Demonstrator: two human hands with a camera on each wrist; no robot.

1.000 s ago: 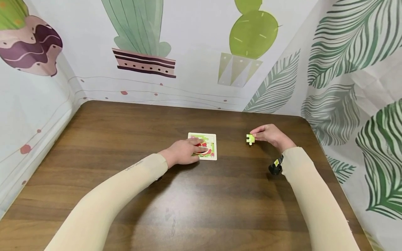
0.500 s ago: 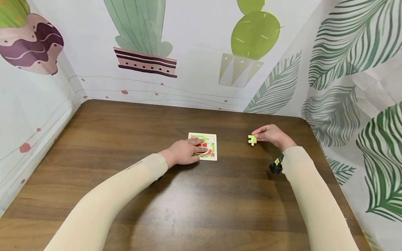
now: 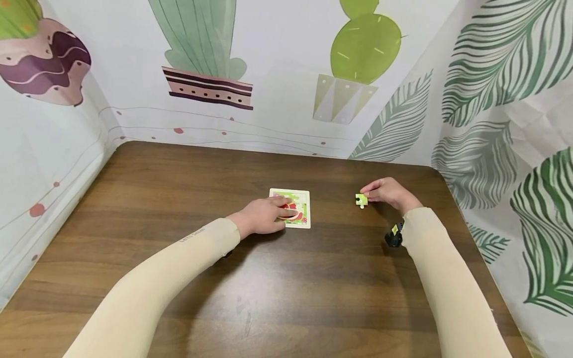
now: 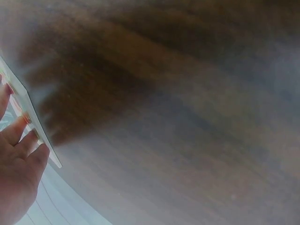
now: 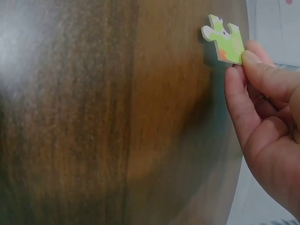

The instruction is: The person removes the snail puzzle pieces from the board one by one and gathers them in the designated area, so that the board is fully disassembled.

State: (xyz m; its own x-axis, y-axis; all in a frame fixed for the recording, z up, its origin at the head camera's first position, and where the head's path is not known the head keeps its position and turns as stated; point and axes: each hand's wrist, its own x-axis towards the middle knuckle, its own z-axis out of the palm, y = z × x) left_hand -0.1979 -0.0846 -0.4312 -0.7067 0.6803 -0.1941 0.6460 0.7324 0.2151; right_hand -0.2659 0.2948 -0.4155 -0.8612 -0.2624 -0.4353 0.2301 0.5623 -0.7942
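In the head view, the left hand point(image 3: 261, 216) rests with fingers extended over a pale-rimmed puzzle board point(image 3: 308, 211) on the worktop point(image 3: 286, 298), grasping nothing and hiding much of its picture. Well apart to the right, toward the far side, the right hand point(image 3: 387, 192) pinches a green puzzle piece point(image 3: 361, 200). Because the left fingers cover the board, a matching gap could be misjudged, and lopsided pressure might skid the board or jog its contents.

In the left wrist view, only those fingers and a strip of board show; whether its contents sit flush, I cannot tell.

In the right wrist view, the thumb and a fingertip grip the piece by one corner, its knob and notches sticking out free. So small a hold could let it swivel or drop; a knob catching the worktop might cause that.
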